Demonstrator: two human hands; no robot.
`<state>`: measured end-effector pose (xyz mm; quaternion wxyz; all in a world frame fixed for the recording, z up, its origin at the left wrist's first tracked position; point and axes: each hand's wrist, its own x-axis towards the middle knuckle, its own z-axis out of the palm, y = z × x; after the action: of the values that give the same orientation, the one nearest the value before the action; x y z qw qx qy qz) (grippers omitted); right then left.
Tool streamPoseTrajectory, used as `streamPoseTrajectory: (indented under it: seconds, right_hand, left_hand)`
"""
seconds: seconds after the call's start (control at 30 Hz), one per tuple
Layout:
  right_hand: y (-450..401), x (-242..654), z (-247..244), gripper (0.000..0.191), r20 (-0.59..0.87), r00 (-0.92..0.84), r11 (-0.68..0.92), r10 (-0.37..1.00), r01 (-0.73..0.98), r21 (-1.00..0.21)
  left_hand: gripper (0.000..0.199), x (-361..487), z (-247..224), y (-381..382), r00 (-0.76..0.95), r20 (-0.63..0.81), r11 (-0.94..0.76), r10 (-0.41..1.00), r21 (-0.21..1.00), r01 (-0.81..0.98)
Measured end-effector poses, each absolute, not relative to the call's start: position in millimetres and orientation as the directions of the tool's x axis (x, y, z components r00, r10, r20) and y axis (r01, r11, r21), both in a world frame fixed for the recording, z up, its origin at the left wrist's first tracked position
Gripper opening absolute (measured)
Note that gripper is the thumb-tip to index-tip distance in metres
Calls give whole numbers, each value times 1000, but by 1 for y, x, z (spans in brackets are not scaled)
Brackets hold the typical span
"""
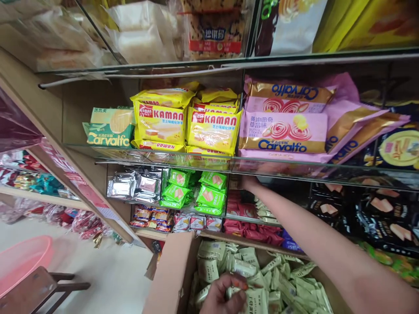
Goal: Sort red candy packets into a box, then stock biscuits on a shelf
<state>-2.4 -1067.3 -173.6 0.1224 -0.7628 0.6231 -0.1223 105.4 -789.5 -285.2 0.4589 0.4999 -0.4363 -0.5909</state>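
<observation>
My left hand (225, 293) is at the bottom centre, over an open cardboard box (165, 274) filled with pale green wrapped packets (288, 283). Its thumb and fingers are closed on one pale green packet (255, 300). From the right side my right arm reaches into a lower shelf compartment, under the glass shelf (183, 162). Only the edge of my right hand (250, 182) shows there, and its fingers are hidden. Near it lie green packets (211, 192), dark red packets (240, 209) and a few pale green ones (266, 212).
Above stand yellow Kaman packs (160, 124), pink Carvalfo packs (284, 131) and a green Carvalfo pack (109, 126). Black packets (389, 218) fill the lower right. At left are a wooden shelf side (65, 161), a pink basin (29, 261) and a stool (31, 290).
</observation>
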Motion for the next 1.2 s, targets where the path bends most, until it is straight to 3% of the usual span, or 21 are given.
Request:
streamPoseTrajectory:
  seconds: [0.1, 0.2, 0.43, 0.67, 0.87, 0.97, 1.07, 1.13, 1.2]
  right_hand:
    - [-1068, -5, -170, 21, -74, 202, -176, -977, -947, -269]
    - [-1067, -7, -169, 22, -90, 225, -200, -970, -953, -230]
    - [-1071, -10, -170, 26, -40, 314, -297, -949, -927, -228]
    - [-1070, -15, -173, 27, 2, 332, -323, -943, -917, -234]
    - [-1064, -17, -161, 41, 53, 327, -329, -944, -907, -262]
    - [-1033, -28, -148, 33, 133, 319, -344, -938, -894, -286]
    - [-967, -48, -149, 24, 254, 289, -368, -923, -857, -360]
    - [-913, -61, -163, 21, 325, 280, -425, -903, -678, -600]
    - [-866, -71, -183, 30, 197, 250, -304, -948, -528, -793]
  left_hand:
    - [33, 106, -277, -790, -141, -280, -301, -950, 942, 152]
    - [33, 104, -274, -790, -140, -288, -311, -947, 931, 193]
    - [32, 100, -283, -791, -91, -260, -273, -961, 941, 199]
    - [28, 104, -271, -791, -151, -242, -265, -958, 952, 154]
    - [33, 103, -268, -789, -174, -297, -328, -939, 926, 185]
    - [32, 105, -266, -788, -177, -267, -306, -947, 918, 252]
    - [42, 107, -253, -789, -149, -228, -268, -962, 893, 361]
    - [52, 105, -238, -792, -91, -216, -234, -972, 888, 395]
    - [58, 99, -220, -798, -37, -199, -198, -979, 900, 389]
